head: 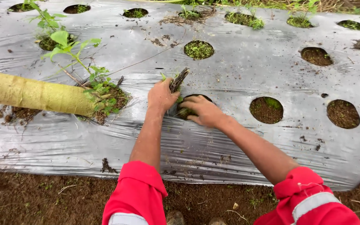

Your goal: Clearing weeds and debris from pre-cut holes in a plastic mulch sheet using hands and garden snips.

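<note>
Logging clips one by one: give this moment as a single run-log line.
left hand: grips dark stick | right hand: in planting hole, on weeds | surface: plastic mulch sheet | nearby: yellow-green stalk

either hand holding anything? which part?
The left hand has a grip on a dark stick-like tool by its lower end; the upper end pokes up past the fingers. The right hand is down in the planting hole; any hold is hidden.
</note>
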